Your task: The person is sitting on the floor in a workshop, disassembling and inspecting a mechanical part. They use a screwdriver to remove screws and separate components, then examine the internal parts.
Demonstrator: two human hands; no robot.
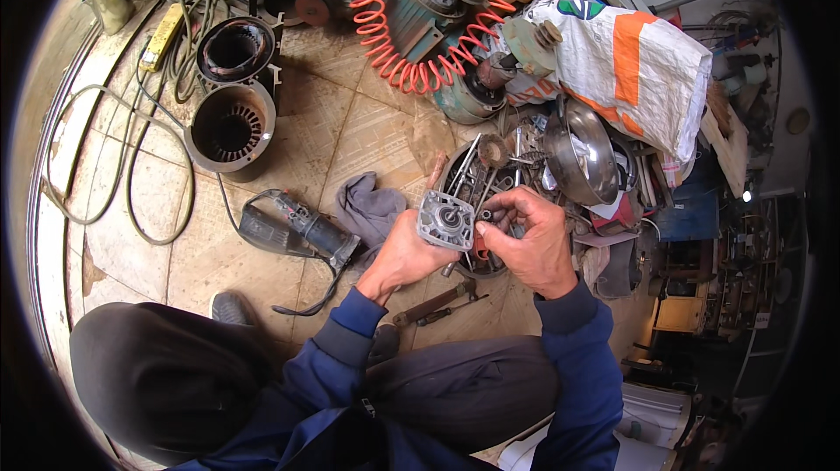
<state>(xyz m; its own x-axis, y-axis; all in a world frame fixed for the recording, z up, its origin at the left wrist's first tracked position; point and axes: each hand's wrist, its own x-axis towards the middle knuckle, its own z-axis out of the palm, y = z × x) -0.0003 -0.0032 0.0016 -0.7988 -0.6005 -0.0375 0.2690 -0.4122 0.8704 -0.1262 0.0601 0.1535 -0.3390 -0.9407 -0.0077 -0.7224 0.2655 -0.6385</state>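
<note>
holding a metal housing (pixel 445 221) in left hand (pixel 408 252), small part (pixel 487 215) in right hand (pixel 535 242)

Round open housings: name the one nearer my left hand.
The lower housing in the picture, with a pale grey inner wall and slots below; the upper housing, darker inside, sits farther from your left hand.

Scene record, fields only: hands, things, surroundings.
Left hand: holds square-flanged metal motor housing, central shaft showing
Right hand: beside the housing, appears to pinch a small dark part
Near left hand: crumpled grey cloth, corded power tool
Beyond right hand: steel bowl, tilted
Far left: two open cylindrical stator housings
Far side: red coiled hose, white sack with orange stripe
</note>
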